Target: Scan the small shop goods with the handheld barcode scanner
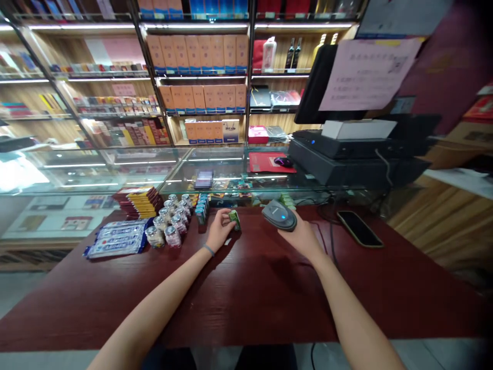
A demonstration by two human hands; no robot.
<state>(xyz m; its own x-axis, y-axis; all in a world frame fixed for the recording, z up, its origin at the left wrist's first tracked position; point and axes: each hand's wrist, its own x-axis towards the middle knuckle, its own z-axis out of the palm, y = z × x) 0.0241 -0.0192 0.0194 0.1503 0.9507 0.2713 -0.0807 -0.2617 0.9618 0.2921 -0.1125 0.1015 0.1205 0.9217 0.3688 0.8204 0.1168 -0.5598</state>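
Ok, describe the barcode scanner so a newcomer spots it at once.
Find the dark red table, then the right grip, just right of the picture's middle. The barcode scanner sits in it, a dark grey, rounded device. Unlike the smartphone lying flat farther right, it is held up and shows a glowing blue light.

A broad stretch of bare table [239,303] lies open between the forearms, and a free lane separates the left hand [222,227] from the scanner [279,215] in the right hand [302,237]. Jars [173,237], small blue-topped containers [201,211], stacked boxes [142,202] and flat packets [119,237] block the left; a cable [332,239] and phone [360,228] obstruct the right. Behind, a glass case [227,156] bars the far edge.
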